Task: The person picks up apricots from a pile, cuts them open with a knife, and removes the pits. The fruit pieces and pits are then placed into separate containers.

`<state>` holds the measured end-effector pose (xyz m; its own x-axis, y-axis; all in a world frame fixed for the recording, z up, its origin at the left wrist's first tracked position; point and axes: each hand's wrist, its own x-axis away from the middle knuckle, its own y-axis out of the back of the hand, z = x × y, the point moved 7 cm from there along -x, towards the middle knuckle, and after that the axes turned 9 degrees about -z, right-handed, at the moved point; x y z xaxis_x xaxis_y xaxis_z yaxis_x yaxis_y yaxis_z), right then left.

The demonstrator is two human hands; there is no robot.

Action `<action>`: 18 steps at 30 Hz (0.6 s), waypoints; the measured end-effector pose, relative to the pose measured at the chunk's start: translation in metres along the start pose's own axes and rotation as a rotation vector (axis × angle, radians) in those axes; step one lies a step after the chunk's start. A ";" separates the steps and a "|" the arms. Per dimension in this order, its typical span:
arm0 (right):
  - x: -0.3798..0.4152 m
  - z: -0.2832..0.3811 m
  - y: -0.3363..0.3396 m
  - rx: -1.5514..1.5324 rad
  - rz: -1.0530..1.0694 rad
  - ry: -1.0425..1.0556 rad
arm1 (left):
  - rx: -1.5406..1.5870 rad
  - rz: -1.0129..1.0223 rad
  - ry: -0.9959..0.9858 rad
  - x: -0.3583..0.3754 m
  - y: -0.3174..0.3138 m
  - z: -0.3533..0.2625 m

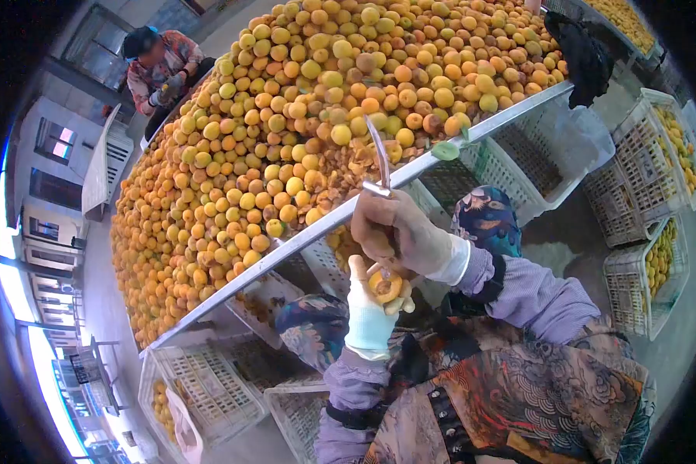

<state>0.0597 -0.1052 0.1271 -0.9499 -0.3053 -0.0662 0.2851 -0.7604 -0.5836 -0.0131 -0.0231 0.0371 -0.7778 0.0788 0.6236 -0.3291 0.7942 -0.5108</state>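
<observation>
My left hand [366, 303], in a white glove, holds a cut apricot [384, 286] with its pale hollow facing up. Close above it, my right hand [400, 232], in a stained glove, is closed around a knife [380, 155]. The curved blade points up and away, over the fruit pile. The right fingertips are right at the cut apricot, and the knife's handle is hidden in the fist. Beyond both hands, a big heap of whole apricots [286, 147] covers the table, with torn apricot pieces [363, 161] near its edge.
The table's metal edge [286, 249] runs diagonally before me. Plastic crates [209, 383] stand below left, and stacked crates [622, 182] with fruit stand to the right. A black bag [580, 58] hangs at the far corner. Another person [162, 69] sits across the heap.
</observation>
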 end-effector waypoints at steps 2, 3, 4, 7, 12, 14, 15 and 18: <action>0.001 -0.001 0.002 -0.010 -0.007 -0.014 | 0.007 0.085 0.026 -0.003 0.001 0.005; 0.002 -0.007 0.001 -0.060 0.032 -0.079 | 0.012 0.175 0.047 -0.003 -0.004 0.007; 0.002 -0.011 0.000 -0.111 0.070 -0.144 | 0.010 0.176 0.048 -0.001 -0.007 0.008; 0.003 -0.013 -0.003 -0.152 0.164 -0.225 | -0.103 0.118 0.044 0.002 -0.007 0.013; 0.012 -0.010 -0.012 0.152 0.184 -0.170 | -0.371 0.316 -0.210 0.002 -0.009 0.014; 0.019 -0.015 -0.010 0.096 0.044 -0.080 | -0.218 0.210 -0.035 -0.002 -0.004 0.021; 0.016 -0.018 -0.002 0.094 0.043 -0.080 | -0.066 0.102 0.138 -0.004 0.000 0.028; 0.006 -0.041 0.025 -0.592 0.118 -0.292 | -0.148 0.052 0.102 0.000 -0.012 0.021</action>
<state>0.0555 -0.1029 0.0789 -0.8192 -0.5732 0.0163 0.1876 -0.2948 -0.9370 -0.0204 -0.0449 0.0306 -0.7310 0.1767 0.6591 -0.2015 0.8669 -0.4559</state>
